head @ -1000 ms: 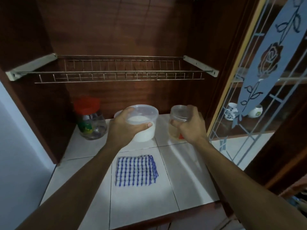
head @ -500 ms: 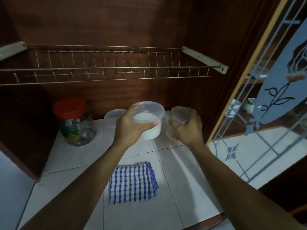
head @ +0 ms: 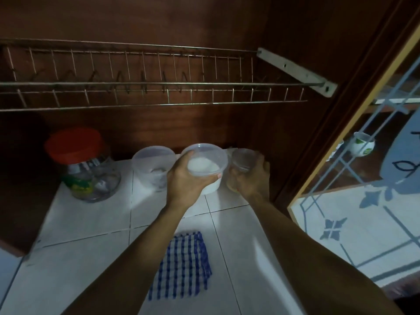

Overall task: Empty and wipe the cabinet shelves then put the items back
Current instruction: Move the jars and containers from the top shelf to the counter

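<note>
both containers now sit further back than a second ago, close to the rear edge of the tiled shelf [head: 91, 223]. item: lidded tub [head: 204, 165] with white contents, upright, taken from its left side by the left hand [head: 184, 183], fingers and thumb curled round the wall; whether its base touches the tile cannot be told. item: small clear jar [head: 241, 159], upright, just right of the tub, right hand [head: 252, 180] wrapped round its body, near the back right corner. item: empty clear tub [head: 153, 168], standing just left of the held tub. item: red-lidded glass jar [head: 84, 164], back left. item: blue checked cloth [head: 181, 267], front middle, between the forearms. judgement: each set-down spot lies straight below its own hand; gaps between containers narrow.
</note>
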{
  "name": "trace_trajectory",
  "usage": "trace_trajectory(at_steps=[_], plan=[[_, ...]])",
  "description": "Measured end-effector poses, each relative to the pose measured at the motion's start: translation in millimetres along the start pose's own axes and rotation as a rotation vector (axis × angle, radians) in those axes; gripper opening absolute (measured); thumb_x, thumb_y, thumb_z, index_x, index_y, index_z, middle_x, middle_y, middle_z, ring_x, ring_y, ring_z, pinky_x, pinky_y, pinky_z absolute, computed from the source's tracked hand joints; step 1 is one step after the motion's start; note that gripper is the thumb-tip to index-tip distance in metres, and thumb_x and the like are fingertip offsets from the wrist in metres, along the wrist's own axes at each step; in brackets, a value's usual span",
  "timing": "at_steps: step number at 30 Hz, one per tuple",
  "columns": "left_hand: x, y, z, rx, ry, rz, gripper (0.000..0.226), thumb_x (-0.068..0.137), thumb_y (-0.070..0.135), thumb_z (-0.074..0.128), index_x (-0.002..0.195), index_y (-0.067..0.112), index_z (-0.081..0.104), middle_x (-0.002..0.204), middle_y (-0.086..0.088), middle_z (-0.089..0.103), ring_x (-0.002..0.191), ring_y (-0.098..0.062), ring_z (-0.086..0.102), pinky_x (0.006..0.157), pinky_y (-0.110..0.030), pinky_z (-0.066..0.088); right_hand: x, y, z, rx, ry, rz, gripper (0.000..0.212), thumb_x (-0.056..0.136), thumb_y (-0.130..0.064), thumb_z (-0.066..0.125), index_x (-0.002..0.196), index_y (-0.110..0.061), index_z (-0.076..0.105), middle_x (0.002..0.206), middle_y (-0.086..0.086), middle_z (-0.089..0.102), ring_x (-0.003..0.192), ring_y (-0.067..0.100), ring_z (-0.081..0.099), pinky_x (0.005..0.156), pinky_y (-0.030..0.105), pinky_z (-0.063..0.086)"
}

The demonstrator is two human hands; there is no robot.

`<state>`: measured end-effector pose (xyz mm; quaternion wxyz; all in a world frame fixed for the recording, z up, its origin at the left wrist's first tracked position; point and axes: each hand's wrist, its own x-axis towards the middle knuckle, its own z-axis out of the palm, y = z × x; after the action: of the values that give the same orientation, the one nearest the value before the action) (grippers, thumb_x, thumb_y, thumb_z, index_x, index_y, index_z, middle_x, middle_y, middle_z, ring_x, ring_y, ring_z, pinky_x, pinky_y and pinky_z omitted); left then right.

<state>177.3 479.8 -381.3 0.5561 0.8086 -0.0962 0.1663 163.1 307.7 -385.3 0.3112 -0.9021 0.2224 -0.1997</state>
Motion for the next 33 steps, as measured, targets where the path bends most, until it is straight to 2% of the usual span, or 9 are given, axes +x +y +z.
trace_trajectory(at_steps=[4,6,10,15,18,22,26,30,33], plan=[[5.7,-10.1,12.5,0.005,0.009,-0.052,0.084,0.051,0.042,0.094,0.126,0.026,0.06,0.112,0.021,0.057,0.106,0.001,0.051,0.083,0.003,0.031,10.7,5.1,12.6,-0.013,0.001,-0.002,0.087,0.08,-0.049,0.072,0.145,-0.014,0.026,0.142,0.006,0.036,0.133,0.026,0.036,0.11,0.03,0.03],[8.8,-14.7,18.4,0.02,0.015,-0.056,0.087,0.051,0.041,0.094,0.128,0.022,0.059,0.119,0.014,0.06,0.108,0.0,0.05,0.084,0.002,0.03,15.7,9.3,20.4,-0.036,0.017,-0.023,0.089,0.078,-0.051,0.073,0.146,-0.016,0.027,0.142,0.005,0.037,0.131,0.024,0.038,0.106,0.028,0.033],[16.6,-21.0,24.3,0.037,0.027,-0.062,0.089,0.05,0.042,0.094,0.128,0.02,0.059,0.125,0.006,0.063,0.113,-0.009,0.055,0.09,-0.011,0.038,25.0,12.6,29.4,0.032,0.029,0.025,0.085,0.077,-0.05,0.073,0.144,-0.019,0.031,0.139,0.006,0.04,0.126,0.024,0.043,0.098,0.028,0.037],[23.3,-29.2,30.9,0.054,0.033,-0.075,0.089,0.05,0.042,0.094,0.128,0.018,0.059,0.125,0.004,0.063,0.113,-0.011,0.056,0.091,-0.014,0.039,29.4,17.8,39.2,-0.017,0.02,0.008,0.093,0.076,-0.057,0.07,0.147,-0.017,0.024,0.146,0.007,0.034,0.137,0.027,0.032,0.109,0.03,0.03],[25.4,-38.4,34.8,0.05,0.026,-0.109,0.093,0.048,0.044,0.094,0.13,0.017,0.059,0.127,0.004,0.062,0.116,-0.014,0.056,0.095,-0.019,0.043,30.7,19.0,43.2,-0.034,-0.01,0.005,0.097,0.076,-0.062,0.068,0.149,-0.017,0.024,0.149,0.008,0.031,0.139,0.027,0.031,0.107,0.027,0.029],[24.6,-44.6,36.2,0.069,0.032,-0.098,0.094,0.046,0.044,0.095,0.129,0.019,0.059,0.128,0.005,0.062,0.116,-0.012,0.055,0.093,-0.013,0.038,31.3,17.7,43.7,0.041,0.046,-0.02,0.095,0.074,-0.05,0.077,0.147,-0.014,0.029,0.142,0.01,0.039,0.132,0.027,0.039,0.098,0.023,0.032],[23.9,-50.8,37.2,0.081,0.014,-0.052,0.093,0.047,0.041,0.096,0.128,0.016,0.057,0.128,0.002,0.061,0.118,-0.014,0.053,0.092,-0.001,0.029,29.4,18.0,43.6,0.067,0.044,-0.011,0.096,0.073,-0.048,0.08,0.147,-0.013,0.028,0.142,0.01,0.039,0.131,0.027,0.04,0.099,0.023,0.032],[23.0,-51.1,37.9,0.053,-0.016,-0.06,0.097,0.049,0.036,0.096,0.132,0.014,0.051,0.133,-0.001,0.055,0.122,-0.017,0.049,0.102,-0.026,0.042,29.7,21.9,39.9,0.016,-0.016,0.002,0.08,0.079,-0.046,0.074,0.142,-0.016,0.035,0.138,0.009,0.041,0.123,0.027,0.046,0.093,0.023,0.035],[21.9,-48.6,36.3,-0.02,-0.051,-0.108,0.106,0.05,0.033,0.096,0.138,0.017,0.039,0.135,0.005,0.045,0.123,-0.013,0.042,0.105,-0.03,0.041,25.0,19.3,38.8,-0.026,0.006,-0.02,0.092,0.076,-0.056,0.073,0.147,-0.016,0.029,0.143,0.01,0.036,0.129,0.025,0.039,0.091,0.015,0.025]])
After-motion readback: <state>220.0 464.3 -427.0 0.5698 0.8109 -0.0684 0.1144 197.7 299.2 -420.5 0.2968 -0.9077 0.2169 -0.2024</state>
